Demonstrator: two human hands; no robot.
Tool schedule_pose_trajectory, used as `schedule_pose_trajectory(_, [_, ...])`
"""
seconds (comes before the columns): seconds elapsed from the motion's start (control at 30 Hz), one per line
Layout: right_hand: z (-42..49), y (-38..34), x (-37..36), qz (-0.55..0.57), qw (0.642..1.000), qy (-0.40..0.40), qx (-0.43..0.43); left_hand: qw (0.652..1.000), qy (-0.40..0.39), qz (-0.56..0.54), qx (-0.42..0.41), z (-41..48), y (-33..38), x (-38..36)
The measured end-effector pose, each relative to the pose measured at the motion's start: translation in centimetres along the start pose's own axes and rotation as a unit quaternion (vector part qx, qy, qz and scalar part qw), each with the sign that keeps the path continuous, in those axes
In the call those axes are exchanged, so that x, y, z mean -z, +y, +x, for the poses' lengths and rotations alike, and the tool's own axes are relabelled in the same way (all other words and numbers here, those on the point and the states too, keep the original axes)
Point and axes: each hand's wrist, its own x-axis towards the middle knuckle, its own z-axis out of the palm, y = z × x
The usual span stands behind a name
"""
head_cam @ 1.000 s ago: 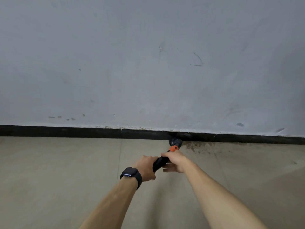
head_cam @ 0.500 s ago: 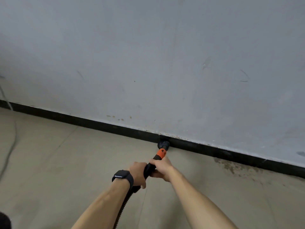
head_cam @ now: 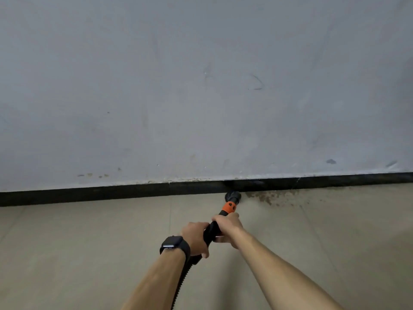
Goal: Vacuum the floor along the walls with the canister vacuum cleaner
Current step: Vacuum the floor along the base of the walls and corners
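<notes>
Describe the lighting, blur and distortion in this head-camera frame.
Head view: flat, even light, no glare on the wall; faint soft shadows on the floor; the baseboard runs tilted, rising rightward; the vacuum wand and its nozzle look slightly soft.

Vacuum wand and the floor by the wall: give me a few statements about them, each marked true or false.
1. The left hand and right hand both grip the wand. True.
2. The nozzle is raised well above the floor. False: it is down at the floor by the black baseboard.
3. The watch is on the right wrist. False: it is on the left wrist.
4. A brownish stain marks the floor right of the nozzle. True.
</notes>
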Motion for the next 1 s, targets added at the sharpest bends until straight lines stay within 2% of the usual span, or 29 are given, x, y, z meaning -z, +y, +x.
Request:
schedule_pose_trajectory(0.13, [0.3,1.6,4.2,0.037,0.996,0.082,-0.029,0.997,-0.023,0.030,-0.061,1.9,3.0,-1.2])
schedule_pose_trajectory(0.27, [1.0,3.2,6.7,0.088,0.989,0.104,-0.060,0.993,-0.049,0.057,-0.095,2.8,5.2,-2.2])
schedule_pose_trajectory(0.4, [1.9,3.6,7.0,0.124,0.987,0.083,-0.067,0.992,-0.053,0.066,-0.094,3.6,5.3,-2.8])
schedule_pose_trajectory(0.63, [3.8,1.8,5.6,0.097,0.994,-0.021,-0.048,0.995,-0.007,0.071,-0.073,5.1,2.8,-1.2])
schedule_pose_trajectory(0.8, [5.0,0.7,4.7,0.074,0.997,-0.009,-0.036,0.993,0.027,0.075,-0.086,5.5,2.5,-0.8])
schedule_pose_trajectory(1.0, [5.9,1.0,5.5,0.104,0.993,-0.013,-0.047,0.989,0.044,0.099,-0.098,6.0,2.9,-0.9])
